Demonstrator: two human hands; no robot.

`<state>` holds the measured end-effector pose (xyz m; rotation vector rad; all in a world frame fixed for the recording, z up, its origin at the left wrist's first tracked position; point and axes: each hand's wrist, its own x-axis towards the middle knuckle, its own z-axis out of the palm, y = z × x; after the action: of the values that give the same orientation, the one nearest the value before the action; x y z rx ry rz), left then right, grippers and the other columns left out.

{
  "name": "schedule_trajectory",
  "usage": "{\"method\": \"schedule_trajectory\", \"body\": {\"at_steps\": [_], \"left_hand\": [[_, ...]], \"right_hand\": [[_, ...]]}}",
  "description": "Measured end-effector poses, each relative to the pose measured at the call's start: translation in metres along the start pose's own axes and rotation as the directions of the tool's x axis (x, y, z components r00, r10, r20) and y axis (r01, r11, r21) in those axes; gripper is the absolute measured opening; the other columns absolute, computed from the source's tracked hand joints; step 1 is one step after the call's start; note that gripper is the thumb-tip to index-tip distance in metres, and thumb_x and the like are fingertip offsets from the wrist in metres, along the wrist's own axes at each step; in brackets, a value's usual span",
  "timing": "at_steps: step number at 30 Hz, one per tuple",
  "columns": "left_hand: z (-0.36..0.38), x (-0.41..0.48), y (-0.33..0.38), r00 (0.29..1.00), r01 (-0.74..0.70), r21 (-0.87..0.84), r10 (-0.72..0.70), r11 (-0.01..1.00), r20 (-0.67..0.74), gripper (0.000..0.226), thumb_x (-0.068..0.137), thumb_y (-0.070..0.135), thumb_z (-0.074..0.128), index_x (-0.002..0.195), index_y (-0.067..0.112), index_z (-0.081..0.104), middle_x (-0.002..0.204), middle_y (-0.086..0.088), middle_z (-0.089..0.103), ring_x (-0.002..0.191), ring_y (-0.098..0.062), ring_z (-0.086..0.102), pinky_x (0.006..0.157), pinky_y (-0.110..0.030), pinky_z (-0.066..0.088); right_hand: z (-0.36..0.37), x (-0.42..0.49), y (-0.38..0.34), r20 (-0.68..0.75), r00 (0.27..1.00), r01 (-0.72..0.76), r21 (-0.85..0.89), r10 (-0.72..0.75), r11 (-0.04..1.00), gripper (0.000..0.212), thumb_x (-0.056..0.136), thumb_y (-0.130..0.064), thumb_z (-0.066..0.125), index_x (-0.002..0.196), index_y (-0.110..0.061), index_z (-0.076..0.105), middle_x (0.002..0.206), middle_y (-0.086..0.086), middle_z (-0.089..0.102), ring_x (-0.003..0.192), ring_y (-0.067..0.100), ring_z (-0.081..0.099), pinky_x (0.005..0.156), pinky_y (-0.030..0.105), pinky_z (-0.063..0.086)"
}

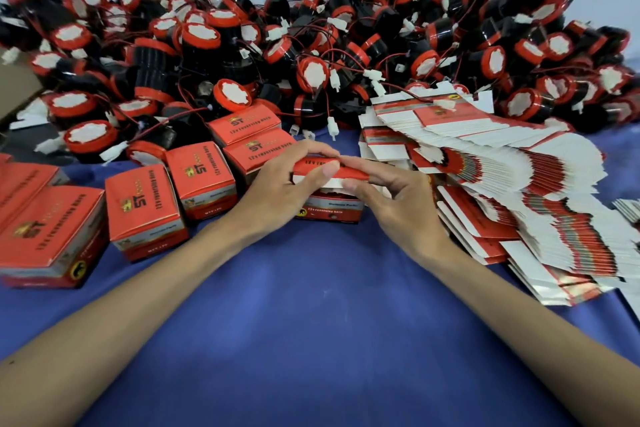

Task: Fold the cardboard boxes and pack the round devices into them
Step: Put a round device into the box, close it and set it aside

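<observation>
A small red cardboard box [330,210] stands on the blue cloth at the middle. Its red top flap [320,166] is bent over the opening. My left hand [289,184] pinches that flap from the left, thumb on its front edge. My right hand [391,199] grips the flap's right end from the other side. What is inside the box is hidden. A big heap of round red and black devices [311,55] with wires fills the back. Flat unfolded boxes [502,191] lie fanned out on the right.
Several closed red boxes [145,208] stand in rows to the left of my hands, one large one [48,236] at the far left. The blue cloth [311,322] covers the table toward me. A brown carton edge [17,87] shows at far left.
</observation>
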<state>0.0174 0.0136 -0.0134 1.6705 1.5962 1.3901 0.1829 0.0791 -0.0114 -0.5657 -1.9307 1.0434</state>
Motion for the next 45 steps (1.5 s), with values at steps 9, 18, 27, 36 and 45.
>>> {"method": "schedule_trajectory", "body": {"at_steps": [9, 18, 27, 36, 45], "left_hand": [[-0.016, 0.001, -0.007, 0.944, -0.328, 0.332, 0.289, 0.885, 0.161, 0.044, 0.096, 0.037, 0.048, 0.132, 0.012, 0.054, 0.133, 0.004, 0.053, 0.133, -0.013, 0.042, 0.113, -0.026, 0.031], [-0.021, -0.007, -0.006, 0.893, -0.45, 0.449, 0.379, 0.772, 0.242, 0.044, 0.097, 0.029, 0.047, 0.132, 0.004, 0.055, 0.136, -0.005, 0.055, 0.132, -0.016, 0.046, 0.113, -0.027, 0.032], [-0.021, -0.006, -0.008, 0.856, -0.516, 0.463, 0.447, 0.721, 0.259, 0.037, 0.096, 0.018, 0.053, 0.128, -0.001, 0.057, 0.135, -0.004, 0.053, 0.13, -0.023, 0.049, 0.111, -0.034, 0.037], [-0.018, -0.008, -0.013, 0.81, -0.573, 0.569, 0.513, 0.589, 0.285, 0.035, 0.095, 0.02, 0.056, 0.125, 0.003, 0.061, 0.134, -0.006, 0.057, 0.129, -0.025, 0.05, 0.106, -0.049, 0.043], [-0.005, -0.012, 0.029, 0.845, -0.464, 0.856, 0.404, 0.226, 0.351, 0.042, 0.085, 0.042, 0.05, 0.115, 0.018, 0.066, 0.09, -0.011, 0.054, 0.079, -0.029, 0.053, 0.066, -0.039, 0.041]], "right_hand": [[0.002, -0.002, 0.001, -0.168, 0.944, 0.181, -0.456, -0.284, 0.871, 0.032, 0.075, -0.013, 0.08, 0.106, -0.005, 0.073, 0.075, 0.013, 0.053, 0.07, 0.016, 0.048, 0.067, 0.019, 0.043], [-0.008, -0.003, 0.005, 0.089, 0.913, 0.399, -0.398, -0.398, 0.826, 0.027, 0.08, 0.004, 0.067, 0.106, 0.005, 0.07, 0.067, 0.016, 0.054, 0.06, 0.022, 0.049, 0.057, 0.023, 0.038], [-0.006, -0.003, 0.004, 0.133, 0.881, 0.467, -0.405, -0.455, 0.786, 0.023, 0.081, 0.001, 0.07, 0.104, 0.006, 0.07, 0.066, 0.014, 0.05, 0.058, 0.021, 0.045, 0.058, 0.017, 0.032], [-0.008, 0.001, 0.01, 0.326, 0.772, 0.626, -0.543, -0.546, 0.56, 0.018, 0.078, -0.001, 0.074, 0.095, 0.006, 0.073, 0.062, 0.01, 0.051, 0.048, 0.018, 0.044, 0.049, 0.021, 0.035], [-0.032, 0.039, -0.019, -0.024, 0.898, 0.167, -0.905, -0.439, 0.391, 0.028, 0.091, -0.028, 0.058, 0.097, -0.002, 0.068, 0.101, 0.018, 0.06, 0.093, 0.032, 0.059, 0.078, 0.043, 0.047]]}}
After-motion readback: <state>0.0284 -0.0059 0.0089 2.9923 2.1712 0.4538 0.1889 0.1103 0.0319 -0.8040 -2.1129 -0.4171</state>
